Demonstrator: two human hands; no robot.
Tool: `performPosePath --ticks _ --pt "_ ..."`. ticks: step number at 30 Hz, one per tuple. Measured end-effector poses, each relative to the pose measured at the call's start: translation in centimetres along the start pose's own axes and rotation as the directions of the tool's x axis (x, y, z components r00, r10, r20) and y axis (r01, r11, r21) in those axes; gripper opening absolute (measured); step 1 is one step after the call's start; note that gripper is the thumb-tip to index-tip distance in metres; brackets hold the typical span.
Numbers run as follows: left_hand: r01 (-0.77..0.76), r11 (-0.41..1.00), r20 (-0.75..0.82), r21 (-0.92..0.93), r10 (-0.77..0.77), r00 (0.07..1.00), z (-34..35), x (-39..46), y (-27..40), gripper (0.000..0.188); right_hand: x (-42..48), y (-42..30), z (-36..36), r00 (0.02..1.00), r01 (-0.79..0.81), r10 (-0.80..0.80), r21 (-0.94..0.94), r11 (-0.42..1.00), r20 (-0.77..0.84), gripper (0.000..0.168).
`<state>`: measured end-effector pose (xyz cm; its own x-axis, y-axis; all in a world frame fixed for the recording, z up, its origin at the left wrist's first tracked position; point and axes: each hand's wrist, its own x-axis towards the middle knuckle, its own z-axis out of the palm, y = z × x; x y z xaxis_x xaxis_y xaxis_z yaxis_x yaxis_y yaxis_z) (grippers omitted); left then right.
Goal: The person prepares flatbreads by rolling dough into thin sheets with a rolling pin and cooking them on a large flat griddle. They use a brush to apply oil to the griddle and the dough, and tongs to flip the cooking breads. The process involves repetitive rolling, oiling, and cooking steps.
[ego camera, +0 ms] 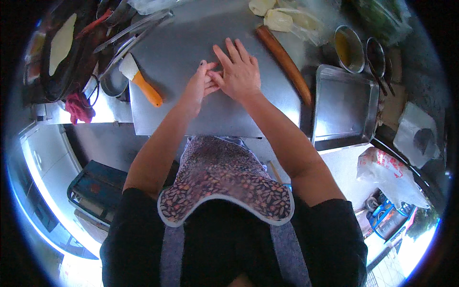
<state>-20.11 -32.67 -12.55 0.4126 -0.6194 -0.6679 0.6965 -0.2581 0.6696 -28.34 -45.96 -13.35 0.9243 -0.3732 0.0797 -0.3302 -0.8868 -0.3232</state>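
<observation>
Over a bare metal worktop, my left hand and my right hand meet with nothing held in either. The right thumb crosses the fingers of the left hand, and the other right fingers are spread. To the left lies a scraper with a wide pale blade and an orange handle. On the right, a brown wooden rolling pin rests slantwise. Pale lumps of dough sit at the far right edge, partly under clear plastic.
At far left, a flat sheet of dough lies in a dark pan. Metal tongs and a red cloth are nearby. On the right stand a rectangular metal tray, a metal cup of yellow liquid and a plastic bag.
</observation>
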Motion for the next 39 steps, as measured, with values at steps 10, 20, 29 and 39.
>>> performPosePath --ticks 10,20,29,39 --pt "0.086 0.995 0.145 -0.049 -0.078 0.986 0.1 2.6 2.2 0.074 2.6 2.3 -0.3 0.994 0.113 -0.112 -0.076 0.991 0.016 0.078" --pt "-0.196 0.980 0.285 0.034 0.178 0.942 3.7 2.3 6.5 0.075 2.7 6.9 -7.1 0.996 -0.003 0.024 0.226 0.974 -0.090 0.077" --pt "-0.170 0.978 0.308 0.121 0.126 0.943 3.7 3.0 6.9 0.063 15.7 18.5 -13.3 0.937 -0.235 0.288 -0.254 0.938 0.196 0.066" --pt "-0.427 0.876 0.402 0.223 0.316 0.859 6.3 7.2 8.2 0.047 22.5 21.1 -5.5 0.929 -0.363 0.369 -0.178 0.915 0.003 0.079"
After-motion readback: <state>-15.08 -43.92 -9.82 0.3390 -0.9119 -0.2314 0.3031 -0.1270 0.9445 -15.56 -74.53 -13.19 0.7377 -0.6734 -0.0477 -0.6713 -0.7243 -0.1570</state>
